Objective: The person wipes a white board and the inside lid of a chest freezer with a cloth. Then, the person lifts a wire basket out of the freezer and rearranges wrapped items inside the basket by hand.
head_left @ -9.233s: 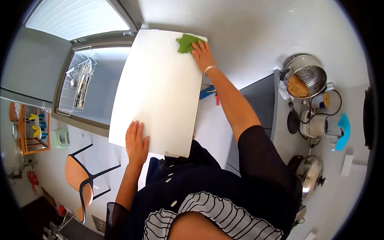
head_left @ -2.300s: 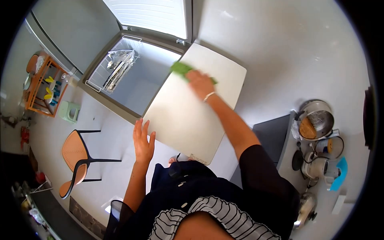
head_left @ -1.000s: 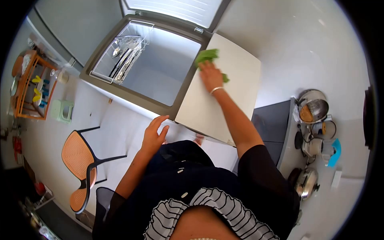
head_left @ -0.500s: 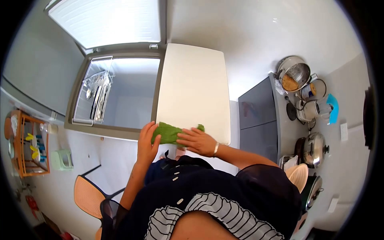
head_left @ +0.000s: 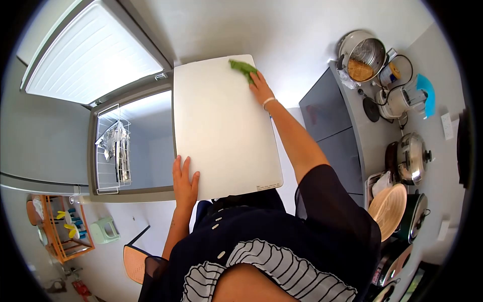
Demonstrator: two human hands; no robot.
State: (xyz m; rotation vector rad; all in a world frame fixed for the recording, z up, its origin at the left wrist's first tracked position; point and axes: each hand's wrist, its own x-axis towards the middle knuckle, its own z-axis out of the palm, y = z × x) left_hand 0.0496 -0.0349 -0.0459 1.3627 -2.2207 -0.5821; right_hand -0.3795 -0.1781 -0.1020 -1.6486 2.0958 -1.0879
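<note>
A green cloth (head_left: 243, 69) lies near the far right corner of the white freezer lid (head_left: 226, 126). My right hand (head_left: 260, 88) has its fingers on the cloth's near end. At the lid's near left corner rests my left hand (head_left: 185, 182), fingers apart and holding nothing. Left of the white lid, the chest freezer's open compartment (head_left: 153, 146) holds a wire basket (head_left: 108, 173) with silvery packages (head_left: 121, 146) in it. The raised ribbed lid (head_left: 95, 55) stands behind that compartment.
On the right, a grey counter (head_left: 375, 146) bears a steamer pot (head_left: 370, 55), a blender (head_left: 395, 103), a lidded pan (head_left: 413, 158) and a wooden basket (head_left: 387, 211). At the left are an orange rack (head_left: 68, 249), a green stool (head_left: 104, 230) and a chair (head_left: 134, 264).
Since half a second ago, my right hand and the green cloth have gone from the lid's near edge to its far right corner. My left hand stays at the near left corner.
</note>
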